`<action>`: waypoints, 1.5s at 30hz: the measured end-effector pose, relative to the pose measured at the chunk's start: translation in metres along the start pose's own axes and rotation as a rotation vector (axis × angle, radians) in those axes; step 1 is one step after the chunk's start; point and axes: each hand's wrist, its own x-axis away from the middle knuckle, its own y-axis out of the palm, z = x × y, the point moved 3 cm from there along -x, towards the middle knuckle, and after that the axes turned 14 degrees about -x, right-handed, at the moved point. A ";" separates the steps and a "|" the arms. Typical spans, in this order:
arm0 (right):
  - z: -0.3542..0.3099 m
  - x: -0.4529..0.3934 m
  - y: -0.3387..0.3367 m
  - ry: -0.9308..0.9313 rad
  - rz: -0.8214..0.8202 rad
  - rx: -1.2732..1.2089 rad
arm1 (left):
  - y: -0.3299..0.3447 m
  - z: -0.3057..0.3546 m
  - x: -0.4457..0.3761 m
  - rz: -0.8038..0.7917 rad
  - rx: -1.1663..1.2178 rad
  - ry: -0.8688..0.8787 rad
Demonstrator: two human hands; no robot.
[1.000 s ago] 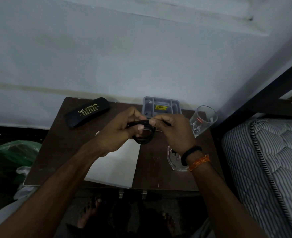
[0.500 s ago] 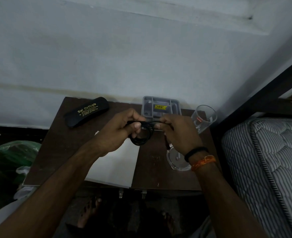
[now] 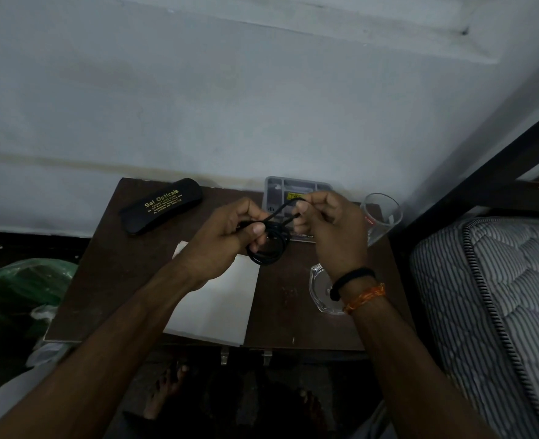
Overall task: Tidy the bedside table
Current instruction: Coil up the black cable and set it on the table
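Left hand: the left hand (image 3: 220, 242) hovers above the middle of the counter (image 3: 109, 280), its fingers (image 3: 257, 231) curled tight and pinching a coiled black cord (image 3: 269, 248) at the top of the coil.
Right hand: the right hand (image 3: 334, 229) sits just right of the left one, fingers closed on a loose loop of the same cord, which arches up from the coil to the fingertips.
Cord: held in the air between both sets of fingers, not touching the counter; the round coil hangs just below the left fingertips.
Wrist: a black band (image 3: 352, 278) and an orange thread (image 3: 364, 297) circle the right wrist.
Glasses case: a black glasses case (image 3: 162, 205) with gold lettering lies well left of the left fingers, near the wall.
Tray: a grey tray (image 3: 280, 188) with compartments sits just behind the fingers of both hands, partly hidden by them.
Glass: a clear glass (image 3: 382, 217) lies tilted just right of the right hand, at the counter's far right corner.
Glass dish: a clear glass dish (image 3: 320, 289) rests below the right wrist, partly covered by it.
Paper: a white sheet (image 3: 217, 308) lies under the left forearm, reaching the counter's near edge.
Bed: a striped mattress (image 3: 490, 296) stands to the right of the counter.
Bag: a green bag (image 3: 17, 286) sits on the floor to the left.
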 end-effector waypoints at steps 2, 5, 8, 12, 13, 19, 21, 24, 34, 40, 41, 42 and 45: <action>0.001 0.000 0.001 0.038 -0.012 -0.044 | 0.000 0.002 0.000 0.011 0.010 0.007; 0.007 0.001 0.003 0.201 -0.068 -0.162 | -0.002 0.003 0.001 0.037 0.026 0.011; 0.015 0.004 0.005 0.367 -0.090 -0.220 | -0.003 0.003 0.001 0.072 0.029 0.019; 0.015 0.009 0.013 0.304 -0.163 -0.089 | -0.001 0.002 0.001 0.200 0.014 0.003; 0.016 0.010 0.015 0.296 -0.175 -0.058 | -0.001 0.001 0.001 0.232 0.001 -0.003; 0.021 0.014 0.024 0.552 -0.153 -0.334 | -0.005 -0.002 0.002 0.376 -0.154 0.061; 0.019 0.017 0.028 0.630 -0.186 -0.387 | -0.004 0.001 0.004 0.392 -0.242 0.111; 0.018 0.021 0.033 0.639 -0.293 -0.311 | -0.004 0.006 0.007 0.391 -0.334 0.168; 0.014 0.031 0.036 0.773 -0.208 -0.429 | -0.005 0.009 0.008 0.374 -0.570 0.187; 0.001 0.036 0.037 0.800 -0.418 -0.328 | -0.009 0.008 0.009 0.476 -0.586 0.133; -0.001 0.035 0.036 0.789 -0.439 -0.302 | -0.011 0.006 0.009 0.481 -0.571 0.110; -0.002 0.033 0.034 0.773 -0.457 -0.279 | -0.013 0.005 0.008 0.486 -0.560 0.095; -0.008 0.025 0.027 0.676 -0.522 -0.161 | -0.016 0.001 0.006 0.500 -0.630 0.135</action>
